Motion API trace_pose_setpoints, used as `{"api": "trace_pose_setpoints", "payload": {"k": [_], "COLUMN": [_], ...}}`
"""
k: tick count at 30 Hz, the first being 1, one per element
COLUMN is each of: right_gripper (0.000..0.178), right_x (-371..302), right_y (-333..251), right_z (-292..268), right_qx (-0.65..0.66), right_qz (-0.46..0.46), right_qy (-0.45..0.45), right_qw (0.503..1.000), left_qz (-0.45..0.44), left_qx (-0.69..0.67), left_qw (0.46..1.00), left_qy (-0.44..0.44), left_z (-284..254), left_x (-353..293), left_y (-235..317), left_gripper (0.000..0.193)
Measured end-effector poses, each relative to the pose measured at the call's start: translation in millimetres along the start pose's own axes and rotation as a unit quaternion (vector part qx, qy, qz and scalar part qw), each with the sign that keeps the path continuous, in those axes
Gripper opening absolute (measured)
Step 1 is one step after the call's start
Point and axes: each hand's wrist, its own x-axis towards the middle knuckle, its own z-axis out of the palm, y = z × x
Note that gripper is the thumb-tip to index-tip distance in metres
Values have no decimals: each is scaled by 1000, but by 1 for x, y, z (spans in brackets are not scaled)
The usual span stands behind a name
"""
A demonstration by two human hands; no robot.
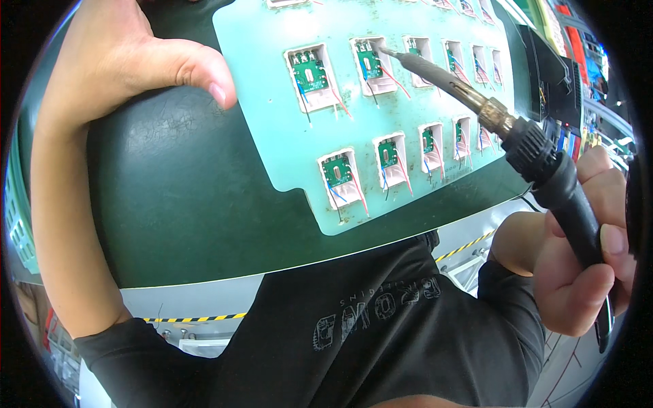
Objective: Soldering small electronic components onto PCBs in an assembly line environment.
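My right hand (578, 272) is closed round the black handle of a soldering iron (510, 129). The iron slants up and left, its tip over the upper right corner of a pocket holding a small green circuit board (369, 63). Whether tip and board touch, I cannot tell. A pale green tray (272, 129) carries rows of such boards in white housings, with red, blue and black wires hanging out. At the tray's left edge lies my left hand (136, 64), thumb stretched out and its tip at the edge; the picture's top cuts off most other fingers.
The tray rests on a dark green tabletop (177, 197) whose pale front edge curves before my body. A black box-shaped device (561, 88) stands past the tray's right side. Yellow-black striped tape (197, 318) shows below the table edge. Green trays (20, 211) sit at far left.
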Motion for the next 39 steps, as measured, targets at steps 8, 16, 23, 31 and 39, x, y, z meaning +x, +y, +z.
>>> {"api": "trace_pose_setpoints", "payload": {"k": [8,16,23,31,39], "right_gripper": [26,27,27,26,21], "right_x": [-2,-5,-7,-16,-32], "right_y": [-10,-14,-12,-10,-10], "right_z": [2,1,-1,-8,-14], "right_qx": [-9,-22,-42,-37,-21], "right_qz": [-6,3,2,15,27], "right_qy": [-4,-11,-22,-38,52], "right_qw": [1000,1000,999,998,998], "left_qz": [-10,-18,-18,-22,-28], "left_qx": [1,2,3,6,9], "left_qw": [1000,1000,1000,1000,1000], "left_qy": [5,8,8,8,11], "left_z": [0,5,9,15,20], "left_x": [-1,3,10,19,27], "left_y": [2,12,19,33,51], "left_gripper": [109,111,112,114,116]}}
